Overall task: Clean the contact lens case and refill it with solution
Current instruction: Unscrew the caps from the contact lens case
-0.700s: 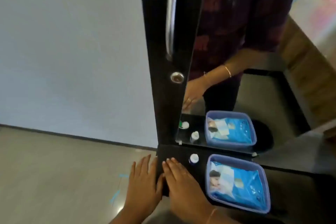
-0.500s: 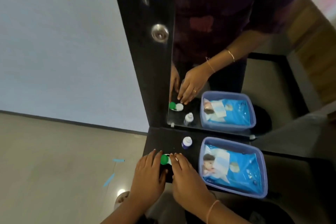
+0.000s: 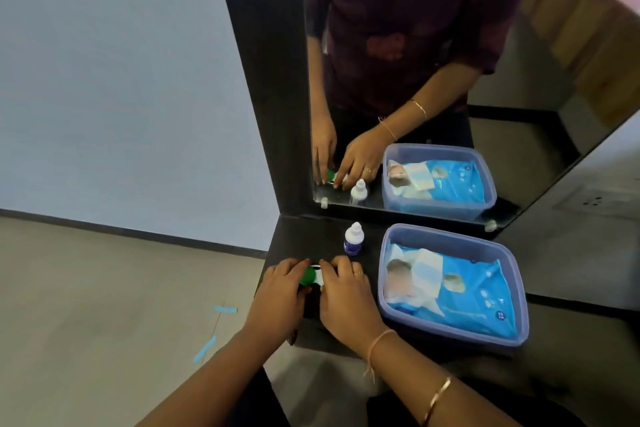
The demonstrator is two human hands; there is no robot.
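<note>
Left hand (image 3: 280,291), fingers now curled not flat, gripping green-capped lens case (image 3: 308,276), right hand (image 3: 346,295) likewise pinching its white end, counter (image 3: 298,236) front-left corner, solution bottle (image 3: 354,241) unmoved behind.

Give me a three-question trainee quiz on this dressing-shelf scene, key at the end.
1. True or false: the small blue-labelled white solution bottle stands upright on the black shelf.
2. Fill in: the blue packet lies inside the translucent blue plastic ____.
3. The left hand and right hand both grip: A the bottle; B the green-capped white contact lens case; C the packet.
Key: 1 true; 2 tub; 3 B.
</note>
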